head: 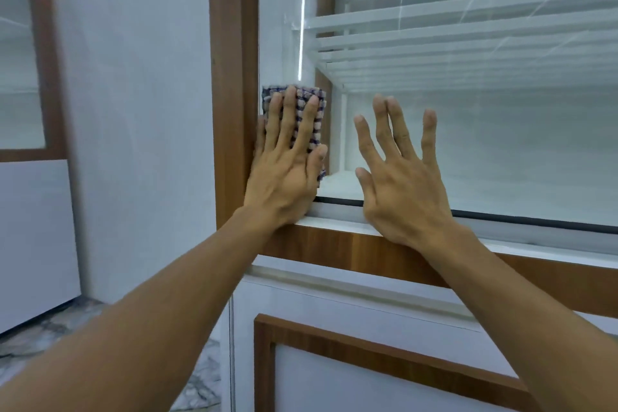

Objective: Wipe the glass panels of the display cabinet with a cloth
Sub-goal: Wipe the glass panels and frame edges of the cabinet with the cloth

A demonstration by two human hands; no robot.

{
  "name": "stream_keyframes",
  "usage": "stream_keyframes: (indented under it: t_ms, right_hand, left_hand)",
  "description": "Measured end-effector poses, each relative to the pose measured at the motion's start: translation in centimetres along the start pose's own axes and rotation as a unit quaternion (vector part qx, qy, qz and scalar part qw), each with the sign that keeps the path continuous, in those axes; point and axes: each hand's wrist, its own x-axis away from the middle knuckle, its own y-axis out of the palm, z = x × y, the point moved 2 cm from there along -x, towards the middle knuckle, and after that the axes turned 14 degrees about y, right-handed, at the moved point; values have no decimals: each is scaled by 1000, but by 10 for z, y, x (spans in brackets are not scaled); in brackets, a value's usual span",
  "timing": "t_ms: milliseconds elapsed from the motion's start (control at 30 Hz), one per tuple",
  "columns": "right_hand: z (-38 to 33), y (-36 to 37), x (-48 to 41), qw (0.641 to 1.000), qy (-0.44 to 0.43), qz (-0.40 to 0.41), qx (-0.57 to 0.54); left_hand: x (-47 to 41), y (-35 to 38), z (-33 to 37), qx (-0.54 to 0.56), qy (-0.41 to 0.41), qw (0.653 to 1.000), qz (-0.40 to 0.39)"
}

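The display cabinet has a wide glass panel [485, 130] set in a brown wooden frame [232, 84], with white shelves behind the glass. My left hand [287, 157] presses a blue-and-white checked cloth [309, 95] flat against the glass at its lower left corner, right beside the wooden upright. The fingers lie straight over the cloth. My right hand [401, 174] lies flat on the glass just to the right of it, fingers spread, with nothing under it.
A brown wooden sill [337, 252] runs below the glass, with a white lower door [334, 378] framed in brown underneath. A white wall [140, 110] stands to the left, with another framed cabinet [30, 77] beyond it. Marble floor [50, 331] shows at lower left.
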Motion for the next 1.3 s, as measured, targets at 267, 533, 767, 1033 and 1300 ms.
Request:
stream_keyframes:
  t_ms: [267,533,767,1033,1300]
  right_hand:
    - [0,0,-2,997,2,52,-52]
    - [32,-52,-138,993,18,77,-84]
    - [124,-134,-275,994,70,74,-46]
    - [242,-228,-353,991,128,42,-23]
    - [343,-304,-332,986,163,4,18]
  left_hand:
    - [1,14,52,88,-201,974,55]
    - [-148,-17,31,62,-122,985,110]
    - [-312,-57,43,61,-50,993,90]
    - [-471,-81,116,104,18,991,85]
    - [-554,-78,198,139,90,979,119]
